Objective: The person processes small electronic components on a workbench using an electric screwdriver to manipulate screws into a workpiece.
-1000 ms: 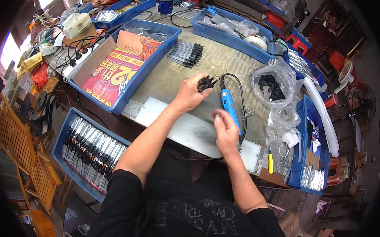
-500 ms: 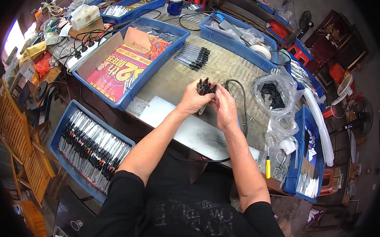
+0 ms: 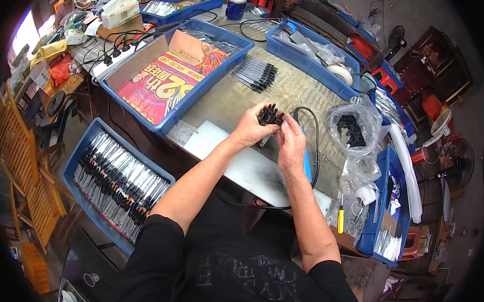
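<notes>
My left hand (image 3: 252,126) is closed round a cluster of small black plastic parts (image 3: 269,116), whose ends stick up in several directions. Against the right side of that cluster, my right hand (image 3: 291,148) has its thumb and fingertips pinched together; what they hold, if anything, is hidden. Both hands are just above the near part of the table, over a whitish plate (image 3: 225,154). Beyond them lies a row of pens (image 3: 254,74) with black ends. More black parts (image 3: 351,130) fill an open clear plastic bag (image 3: 334,116) to the right.
A blue tray (image 3: 170,119) with red printed card stands left of the hands. Lower left, another blue tray (image 3: 86,139) holds rows of pens. A black cable (image 3: 316,149) loops beside my right hand. A yellow-handled screwdriver (image 3: 340,220) lies near the right edge.
My left hand has turned the black cluster, which now fans out differently. My right fingers have drawn into a pinch beside it. The whole view has shifted slightly.
</notes>
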Motion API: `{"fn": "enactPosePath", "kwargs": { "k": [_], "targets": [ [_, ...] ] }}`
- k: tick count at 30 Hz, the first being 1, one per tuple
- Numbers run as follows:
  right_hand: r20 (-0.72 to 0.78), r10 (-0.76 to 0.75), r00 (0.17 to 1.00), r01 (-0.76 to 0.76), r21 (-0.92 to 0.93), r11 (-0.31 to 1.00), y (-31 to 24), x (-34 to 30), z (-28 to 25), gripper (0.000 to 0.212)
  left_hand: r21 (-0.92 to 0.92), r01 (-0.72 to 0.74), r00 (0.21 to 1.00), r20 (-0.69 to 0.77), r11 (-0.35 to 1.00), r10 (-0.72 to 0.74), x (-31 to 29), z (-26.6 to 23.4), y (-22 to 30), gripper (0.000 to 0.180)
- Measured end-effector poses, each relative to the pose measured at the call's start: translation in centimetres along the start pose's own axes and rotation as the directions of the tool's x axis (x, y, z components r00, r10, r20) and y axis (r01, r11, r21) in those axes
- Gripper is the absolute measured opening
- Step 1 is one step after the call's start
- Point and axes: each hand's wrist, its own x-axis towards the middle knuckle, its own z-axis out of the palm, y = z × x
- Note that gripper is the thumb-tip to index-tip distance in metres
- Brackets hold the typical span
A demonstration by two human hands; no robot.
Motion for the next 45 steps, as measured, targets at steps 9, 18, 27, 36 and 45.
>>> {"fn": "enactPosePath", "kwargs": {
  "k": [9, 18, 27, 36, 45],
  "targets": [
    [0.029, -0.043, 0.999, 0.043, -0.001, 0.999, 0.8, 0.4, -0.5, 0.039, 0.004, 0.004, 1.0, -0.005, 1.0, -0.004, -0.2, -0.3, -0.5, 0.041],
    [0.066, -0.046, 0.997, 0.052, -0.089, 0.995, 0.7, -0.1, -0.7, 0.039, -0.056, 0.097, 0.995, 0.029, 0.994, -0.095, -0.4, -0.6, -0.6, 0.031],
    [0.038, -0.013, 0.999, 0.02, -0.193, 0.981, -0.9, -1.5, -0.2, 0.045, -0.046, 0.058, 0.995, -0.073, 0.997, -0.062, -0.6, 0.2, -0.6, 0.027],
    [0.07, 0.003, 0.998, 0.016, -0.27, 0.963, -0.6, -4.6, -1.5, 0.043, -0.429, -0.151, 0.947, -0.322, 0.89, 0.005, -1.4, -1.6, 4.8, 0.026],
    [0.176, 0.051, 0.983, 0.031, -0.439, 0.898, 2.7, -5.9, -3.4, 0.037, -0.112, 0.011, 0.914, -0.401, 0.994, -0.055, -14.5, -9.7, 13.3, 0.035]
  ]
}}
